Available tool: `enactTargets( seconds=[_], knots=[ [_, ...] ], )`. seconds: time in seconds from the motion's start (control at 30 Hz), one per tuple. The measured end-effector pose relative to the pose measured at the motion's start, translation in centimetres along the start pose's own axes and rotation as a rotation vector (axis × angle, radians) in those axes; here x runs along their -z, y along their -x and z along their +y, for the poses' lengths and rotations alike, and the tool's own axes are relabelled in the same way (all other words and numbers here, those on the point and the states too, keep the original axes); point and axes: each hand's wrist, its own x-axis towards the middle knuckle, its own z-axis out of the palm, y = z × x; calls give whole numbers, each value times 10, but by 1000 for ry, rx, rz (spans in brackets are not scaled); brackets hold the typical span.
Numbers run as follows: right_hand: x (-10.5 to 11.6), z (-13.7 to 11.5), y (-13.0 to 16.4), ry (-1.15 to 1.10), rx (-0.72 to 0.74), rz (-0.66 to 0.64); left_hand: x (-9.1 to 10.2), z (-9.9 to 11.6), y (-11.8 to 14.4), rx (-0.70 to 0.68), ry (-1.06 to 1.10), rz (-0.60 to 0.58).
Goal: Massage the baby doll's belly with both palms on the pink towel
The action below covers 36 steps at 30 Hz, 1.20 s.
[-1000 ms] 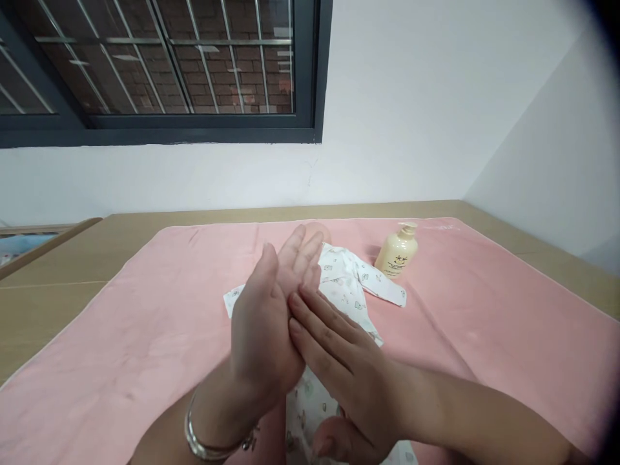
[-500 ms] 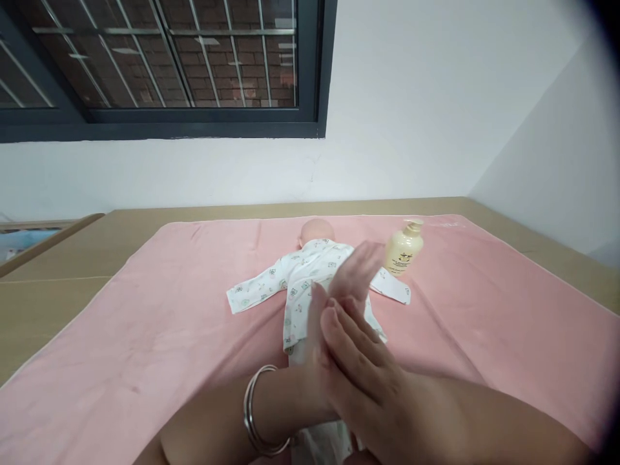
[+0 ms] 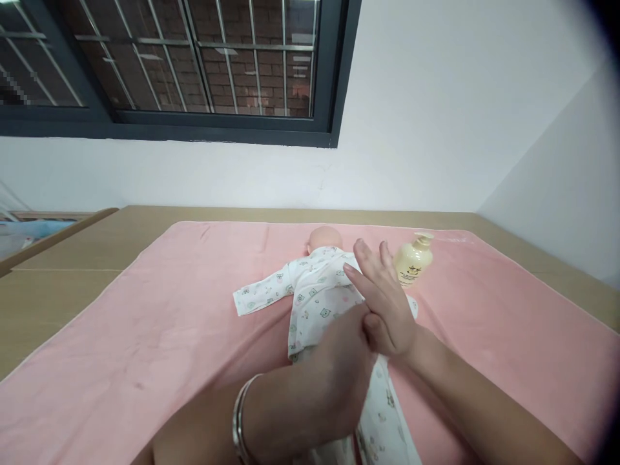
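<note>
A baby doll (image 3: 314,294) in a white printed suit lies on its back on a pink towel (image 3: 169,310), head toward the wall. Both my hands hover just above its body and press against each other. My right hand (image 3: 382,300) has its fingers stretched out and apart, pointing toward the wall. My left hand (image 3: 341,374), with a silver bracelet (image 3: 238,420) on the wrist, lies palm-first against the heel of the right one; its fingers are hidden. Neither hand holds anything. A cream pump bottle (image 3: 413,260) lies just past my right fingertips.
The towel covers a tan table (image 3: 62,278) that meets a white wall at the back and on the right. A dark-framed barred window (image 3: 194,64) sits above. Another surface's edge (image 3: 53,236) shows at the far left.
My pressed-together hands slid from left to right across the doll, uncovering its chest and left sleeve. The left hand slipped down from the right fingers to the heel. The view shifted slightly.
</note>
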Motion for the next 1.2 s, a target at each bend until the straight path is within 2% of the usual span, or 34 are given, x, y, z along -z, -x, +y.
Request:
enactTargets(
  seconds=[0.1,0.17,0.2,0.27,0.33,0.4,0.47,0.57,0.7,0.77,0.83,0.93,1.0,1.07,1.13,1.2],
  knots=[
    [-17,22,6,86,-65,-65,14,23,-16,224,248,-43],
    [-26,33,9,122,-143,-95,28,31,-36,279,258,-13],
    [-31,36,10,129,-198,-103,36,32,-49,259,248,16],
    [-40,38,13,125,-334,-130,52,25,-75,62,182,108],
    [-50,34,14,89,-415,-215,67,10,-99,-227,9,302],
    [-57,30,16,15,-383,-351,79,-7,-116,-428,-226,412],
    [-62,31,17,-61,-309,-458,88,-23,-127,-508,-370,417],
    [-64,49,19,-115,-326,-486,95,-41,-132,-557,-523,367],
    [-65,73,23,-88,-508,-459,96,-50,-134,-596,-644,365],
    [-67,67,24,0,-601,-448,96,-51,-135,-596,-665,377],
    [-69,51,24,101,-645,-435,96,-50,-136,-586,-653,391],
    [-70,32,21,107,-510,-455,96,-49,-137,-542,-561,422],
    [-68,36,18,20,-387,-480,95,-48,-136,-527,-520,444],
    [-66,50,16,-62,-366,-490,94,-48,-134,-545,-531,443],
    [-65,65,16,-78,-465,-477,93,-48,-133,-571,-555,439],
    [-66,69,18,-14,-619,-443,93,-49,-134,-575,-562,447]
  ],
)
